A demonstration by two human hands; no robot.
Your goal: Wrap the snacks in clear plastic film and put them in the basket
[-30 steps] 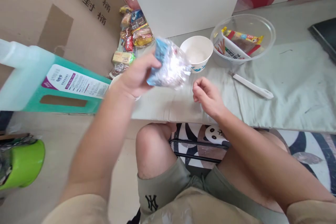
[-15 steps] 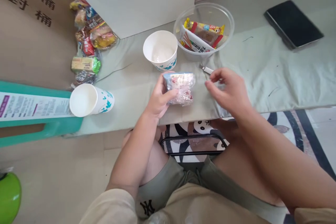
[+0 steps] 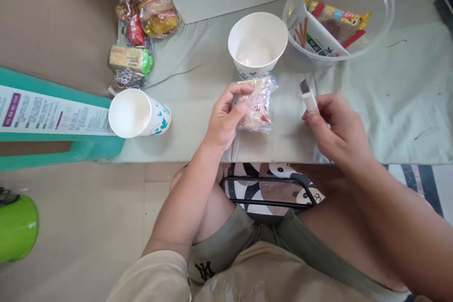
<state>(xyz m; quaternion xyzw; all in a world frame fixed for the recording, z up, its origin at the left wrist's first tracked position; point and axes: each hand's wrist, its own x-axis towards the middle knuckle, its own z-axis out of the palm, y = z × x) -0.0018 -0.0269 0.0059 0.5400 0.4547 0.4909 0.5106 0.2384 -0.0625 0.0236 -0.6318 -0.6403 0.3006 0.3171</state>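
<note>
My left hand (image 3: 226,115) is closed on a clear-wrapped snack packet (image 3: 257,106), pressing it onto the pale green table cloth (image 3: 371,104) near the front edge. My right hand (image 3: 334,127) is closed round a small white cutter (image 3: 308,96), whose metal tip points up and away, a short way right of the packet. A white paper bowl (image 3: 257,45) stands just behind the packet, apart from it.
A clear plastic bowl (image 3: 384,14) with snack packs sits at the back right. A paper cup (image 3: 138,113) lies on its side at the left. Several wrapped snacks (image 3: 141,23) are piled against a cardboard box (image 3: 53,23). A teal jug (image 3: 53,122) lies left.
My left hand brought the packet down from the air onto the cloth. My right hand reached to the white cutter on the table and picked it up.
</note>
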